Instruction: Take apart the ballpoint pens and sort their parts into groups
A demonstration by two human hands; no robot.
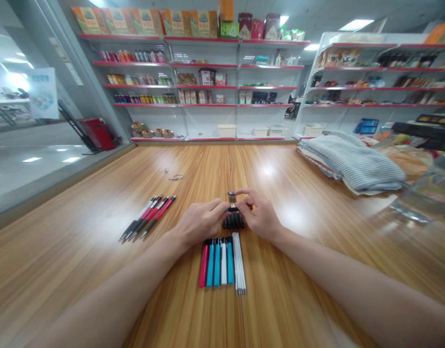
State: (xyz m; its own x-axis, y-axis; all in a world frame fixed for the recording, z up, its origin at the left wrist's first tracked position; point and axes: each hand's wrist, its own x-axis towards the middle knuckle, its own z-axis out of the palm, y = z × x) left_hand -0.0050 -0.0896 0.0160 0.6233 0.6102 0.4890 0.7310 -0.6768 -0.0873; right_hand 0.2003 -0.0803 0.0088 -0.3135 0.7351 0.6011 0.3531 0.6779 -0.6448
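Note:
My left hand (204, 220) pinches one end of a small black pen grip (233, 209) at the middle of the table. My right hand (261, 215) has its thumb and curled fingers at the other end, its index finger stretched towards small metal pen parts (232, 195). Just below lie more black pen grips (233, 221) in a row, partly covered by my hands. Nearer to me, pink, blue and white pen barrels (217, 262) lie side by side, with thin white refills (239, 263) to their right.
Several whole pens (148, 217), mostly pink and black, lie to the left. Beyond them are a thin ring (176, 177) and a tiny item (166, 170). Folded striped cloth (356, 162) and a clear container (427, 193) stand at right. Stocked shelves (204, 87) rise behind the table.

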